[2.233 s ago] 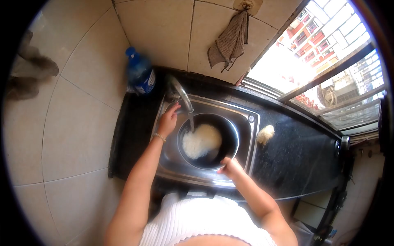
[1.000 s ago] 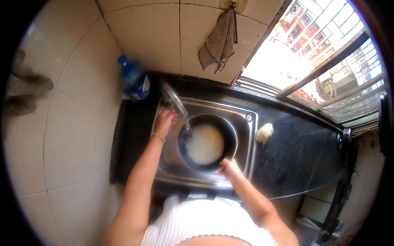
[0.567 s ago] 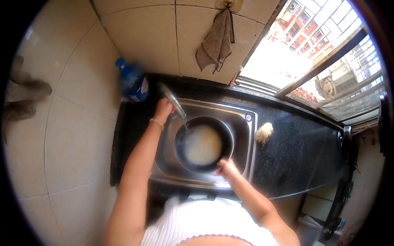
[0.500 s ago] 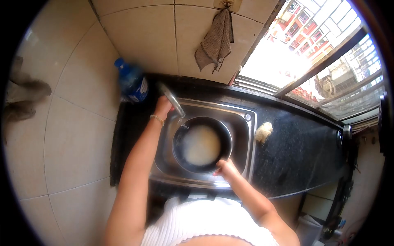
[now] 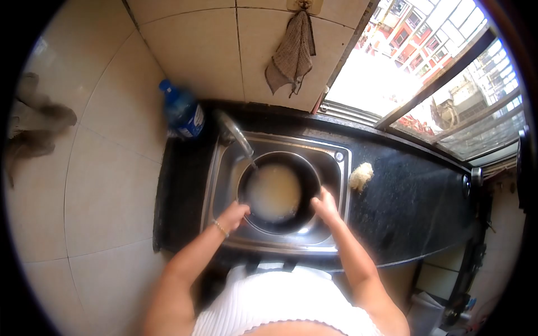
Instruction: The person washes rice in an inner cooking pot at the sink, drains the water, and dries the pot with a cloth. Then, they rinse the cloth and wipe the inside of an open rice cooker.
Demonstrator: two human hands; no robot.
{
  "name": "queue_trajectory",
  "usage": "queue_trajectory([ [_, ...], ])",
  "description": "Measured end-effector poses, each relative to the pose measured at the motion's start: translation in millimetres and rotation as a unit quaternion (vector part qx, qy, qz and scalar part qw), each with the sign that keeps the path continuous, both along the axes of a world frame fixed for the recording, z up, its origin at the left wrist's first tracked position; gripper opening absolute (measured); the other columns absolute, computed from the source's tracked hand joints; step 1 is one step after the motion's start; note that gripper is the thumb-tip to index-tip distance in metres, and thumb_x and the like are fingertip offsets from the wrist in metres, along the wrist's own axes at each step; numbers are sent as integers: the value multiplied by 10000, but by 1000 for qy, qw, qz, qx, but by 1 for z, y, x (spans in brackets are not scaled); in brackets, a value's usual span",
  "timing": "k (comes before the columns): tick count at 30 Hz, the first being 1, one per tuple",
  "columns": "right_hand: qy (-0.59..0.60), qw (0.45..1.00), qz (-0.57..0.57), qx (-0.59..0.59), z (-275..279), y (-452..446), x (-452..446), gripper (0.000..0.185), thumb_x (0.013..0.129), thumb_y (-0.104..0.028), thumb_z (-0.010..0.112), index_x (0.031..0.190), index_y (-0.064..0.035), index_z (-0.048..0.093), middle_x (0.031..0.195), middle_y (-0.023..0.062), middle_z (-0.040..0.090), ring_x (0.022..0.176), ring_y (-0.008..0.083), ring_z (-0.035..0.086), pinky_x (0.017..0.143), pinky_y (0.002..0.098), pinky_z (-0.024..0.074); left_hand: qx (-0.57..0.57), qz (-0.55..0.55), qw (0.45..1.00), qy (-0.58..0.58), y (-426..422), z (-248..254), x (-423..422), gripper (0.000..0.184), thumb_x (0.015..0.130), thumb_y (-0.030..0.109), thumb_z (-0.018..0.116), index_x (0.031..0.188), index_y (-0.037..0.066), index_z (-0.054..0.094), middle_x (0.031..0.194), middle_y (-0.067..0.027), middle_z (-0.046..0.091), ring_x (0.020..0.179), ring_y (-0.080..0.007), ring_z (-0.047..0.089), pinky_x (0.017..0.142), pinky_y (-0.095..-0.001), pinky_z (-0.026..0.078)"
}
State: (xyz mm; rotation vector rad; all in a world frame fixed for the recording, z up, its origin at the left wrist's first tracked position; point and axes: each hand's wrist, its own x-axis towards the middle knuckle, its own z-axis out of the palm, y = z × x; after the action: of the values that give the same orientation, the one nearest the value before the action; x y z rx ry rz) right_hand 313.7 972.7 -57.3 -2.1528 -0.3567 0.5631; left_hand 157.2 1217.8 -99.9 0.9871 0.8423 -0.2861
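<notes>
L. hand (image 5: pixel 234 216) had shifted from tap (image 5: pixel 239 137) to pot (image 5: pixel 307 187), grasping its rim; R. hand (image 5: pixel 325 205) gripped opp. side. Pot sat inside sink (image 5: pixel 222 175), approx. centre. Cloudy water (image 5: pixel 274 191) was in, not tipped out; tap shut-off couldn't be confirmed.

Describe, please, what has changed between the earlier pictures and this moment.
The left hand moved from the faucet down to the left rim of the pot and now holds it. The right hand shifted up along the pot's right side. The white contents, first clumped, now look cloudy. The pot stays in the sink; blue bottle and brown cloth stay put.
</notes>
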Motion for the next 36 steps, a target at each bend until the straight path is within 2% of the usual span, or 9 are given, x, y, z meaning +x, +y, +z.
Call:
queue_trajectory([
  [1, -319, 946, 24, -56, -14, 1, 0, 510, 716, -38, 542, 1210, -6, 418, 1167, 226, 468, 939, 356, 541, 775, 415, 494, -9, 32, 999, -23, -12, -5, -4, 87, 685, -65, 489, 761, -60, 531, 709, -142, 578, 623, -292, 623, 538, -477, 560],
  [3, -478, 857, 128, -144, 34, 26, -3, 499, 707, -80, 590, 1178, -7, 445, 1190, 215, 461, 1115, 337, 445, 910, 379, 403, -10, 73, 997, -5, -28, -14, -9, 98, 693, -59, 481, 776, -73, 531, 712, -148, 578, 624, -303, 623, 534, -480, 562],
  [7, -15, 926, 224, -304, -24, 63, -4, 451, 729, -175, 605, 1115, 1, 453, 1113, 184, 493, 1155, 340, 427, 870, 397, 447, -25, 108, 994, 21, -51, -12, -14, 124, 691, -26, 481, 802, -52, 530, 710, -109, 538, 596, -240, 571, 450, -421, 524],
  [11, -184, 929, 211, -243, -47, 99, -31, 516, 732, -237, 605, 1171, -22, 439, 1138, 232, 480, 1122, 360, 466, 897, 430, 429, -20, 102, 994, 29, -65, -12, -11, 160, 686, -39, 476, 837, -68, 521, 747, -136, 551, 634, -280, 590, 480, -444, 538],
  [15, -151, 754, 611, -189, -72, 81, -49, 375, 771, -155, 521, 1136, -69, 508, 1259, 189, 416, 1100, 408, 470, 911, 419, 408, -32, 126, 991, 18, -66, -7, -10, 139, 685, -55, 466, 813, -69, 518, 746, -162, 567, 626, -330, 620, 514, -487, 563],
  [20, -223, 842, 340, -354, -61, 66, -18, 364, 755, -170, 558, 1102, -64, 525, 1138, 130, 474, 1003, 320, 512, 786, 451, 466, -69, 133, 989, -3, -67, -8, -17, 134, 676, -57, 485, 807, -58, 515, 728, -142, 543, 622, -318, 613, 507, -507, 556],
  [26, -278, 695, 631, -204, -43, 69, -49, 286, 797, -210, 512, 1062, -115, 560, 1138, 84, 498, 1119, 271, 446, 893, 442, 384, -52, 133, 990, -11, -71, -7, -9, 112, 684, -45, 487, 792, -61, 511, 718, -147, 542, 630, -333, 615, 510, -513, 553],
  [32, -302, 781, 393, -379, -50, 61, -3, 533, 771, -254, 552, 1268, -106, 427, 1316, 217, 365, 1217, 352, 360, 935, 510, 359, -58, 130, 990, -2, -67, -19, -14, 128, 690, -49, 484, 814, -60, 515, 754, -175, 566, 655, -356, 619, 537, -513, 554],
  [36, -163, 741, 546, -354, -35, 39, -11, 462, 743, -158, 549, 1191, -75, 476, 1137, 169, 512, 977, 288, 582, 783, 377, 482, -72, 131, 989, -7, -66, -17, -15, 132, 686, -52, 485, 814, -57, 517, 762, -172, 573, 659, -342, 623, 534, -506, 555],
])
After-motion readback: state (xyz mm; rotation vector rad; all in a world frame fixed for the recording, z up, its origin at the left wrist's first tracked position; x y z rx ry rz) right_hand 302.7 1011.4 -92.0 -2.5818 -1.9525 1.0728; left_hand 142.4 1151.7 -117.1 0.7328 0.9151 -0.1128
